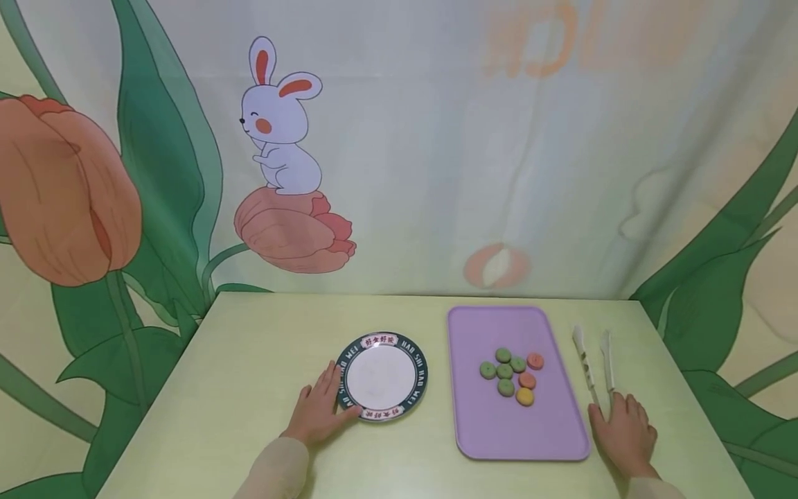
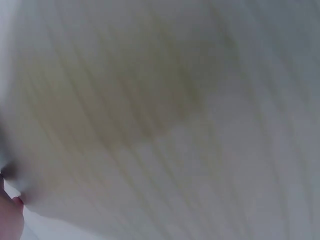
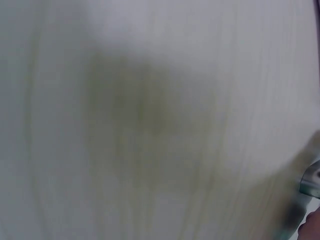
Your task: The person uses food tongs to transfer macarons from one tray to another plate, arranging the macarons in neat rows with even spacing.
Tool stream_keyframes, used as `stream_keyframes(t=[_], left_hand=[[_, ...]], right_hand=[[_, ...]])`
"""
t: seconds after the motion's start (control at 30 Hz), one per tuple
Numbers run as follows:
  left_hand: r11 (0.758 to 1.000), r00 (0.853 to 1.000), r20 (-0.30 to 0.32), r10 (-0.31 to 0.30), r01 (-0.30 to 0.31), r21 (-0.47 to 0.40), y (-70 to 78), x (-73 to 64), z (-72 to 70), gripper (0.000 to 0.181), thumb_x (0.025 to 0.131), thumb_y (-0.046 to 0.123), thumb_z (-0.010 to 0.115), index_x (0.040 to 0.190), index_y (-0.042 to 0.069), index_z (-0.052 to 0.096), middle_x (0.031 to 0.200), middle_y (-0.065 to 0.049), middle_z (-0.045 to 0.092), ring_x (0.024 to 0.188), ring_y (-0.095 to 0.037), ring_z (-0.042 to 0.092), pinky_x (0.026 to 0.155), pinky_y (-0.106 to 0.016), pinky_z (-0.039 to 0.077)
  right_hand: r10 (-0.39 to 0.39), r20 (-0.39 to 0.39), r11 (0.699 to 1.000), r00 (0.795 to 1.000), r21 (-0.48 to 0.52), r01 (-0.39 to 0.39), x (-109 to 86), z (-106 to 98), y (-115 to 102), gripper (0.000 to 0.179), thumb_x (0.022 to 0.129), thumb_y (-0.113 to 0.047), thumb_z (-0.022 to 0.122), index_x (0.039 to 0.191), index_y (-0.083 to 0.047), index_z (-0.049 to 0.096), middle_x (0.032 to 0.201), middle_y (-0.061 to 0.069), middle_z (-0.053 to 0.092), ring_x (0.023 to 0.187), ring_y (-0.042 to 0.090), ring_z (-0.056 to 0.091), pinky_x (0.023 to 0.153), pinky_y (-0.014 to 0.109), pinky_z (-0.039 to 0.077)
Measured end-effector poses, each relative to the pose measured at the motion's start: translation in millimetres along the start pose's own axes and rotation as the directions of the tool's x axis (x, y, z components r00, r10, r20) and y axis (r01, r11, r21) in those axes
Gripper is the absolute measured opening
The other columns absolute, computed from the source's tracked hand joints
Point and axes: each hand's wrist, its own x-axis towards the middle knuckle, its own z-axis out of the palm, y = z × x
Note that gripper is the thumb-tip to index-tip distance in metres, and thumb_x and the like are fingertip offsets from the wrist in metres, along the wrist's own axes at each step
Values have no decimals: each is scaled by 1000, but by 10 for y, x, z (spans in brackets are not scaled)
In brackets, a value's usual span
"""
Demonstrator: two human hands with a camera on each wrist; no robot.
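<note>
On the far left, a big orange tulip (image 1: 68, 194) on the cloth is cut off by the edge. Next, a white rabbit (image 1: 283, 138) sits on a pink flower. The left hand (image 1: 320, 407) lies flat on the table (image 1: 249, 395), its fingers nearly straight, the thumb spread away from them. They touch the left rim of a round plate (image 1: 382, 378) and hide a bit of its writing. The left wrist view is a blur, with just a scrap of finger in the corner.

Right of the plate is a purple tray (image 1: 517, 431). On it are five green pieces (image 1: 504, 371), two orange pieces (image 1: 526, 380) and one yellow piece (image 1: 525, 396). Metal tongs (image 1: 609, 360) lie past the tray, tips pointing away. The right hand (image 1: 626, 431) covers their near end, with its thumb apart from its fingers; one cannot tell if they pinch. The right wrist view shows only a shiny bit by a fingertip. Both sleeves are cut off below.
</note>
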Motion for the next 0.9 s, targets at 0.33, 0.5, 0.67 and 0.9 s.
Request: stream_keyframes(t=[0.33, 0.5, 0.67, 0.9], left_hand=[[1000, 1000, -9, 9, -9, -7, -9, -15, 6, 100, 73, 74, 39, 142, 7, 12, 150, -8, 9, 136, -26, 15, 106, -54, 18], [1000, 1000, 7, 4, -4, -1, -7, -16, -2, 99, 74, 74, 38, 142, 8, 10, 150, -7, 7, 137, -25, 14, 106, -54, 16], [1000, 1000, 6, 8, -8, 5, -10, -13, -5, 99, 74, 73, 38, 142, 7, 10, 150, -8, 7, 137, -25, 14, 106, -54, 17], [1000, 1000, 9, 2, -2, 1, 7, -20, -19, 99, 74, 72, 41, 142, 7, 10, 150, -8, 7, 137, -25, 14, 106, -54, 17]], right_hand=[[44, 3, 999, 999, 26, -44, -5, -23, -70, 57, 90, -40, 39, 121, 8, 36, 127, 33, 30, 115, 48, 29, 83, 66, 28], [62, 2, 998, 998, 30, -62, -15, -35, -88, 56, 90, -38, 40, 121, 8, 36, 128, 32, 29, 116, 48, 28, 85, 66, 27], [62, -31, 998, 998, 23, -62, -16, -23, -99, 51, 89, -33, 43, 115, 10, 40, 118, 31, 38, 109, 48, 35, 82, 62, 31], [31, -113, 1000, 993, -2, -31, -45, -18, -123, 44, 86, -26, 47, 106, 12, 45, 102, 31, 47, 95, 46, 43, 73, 56, 36]])
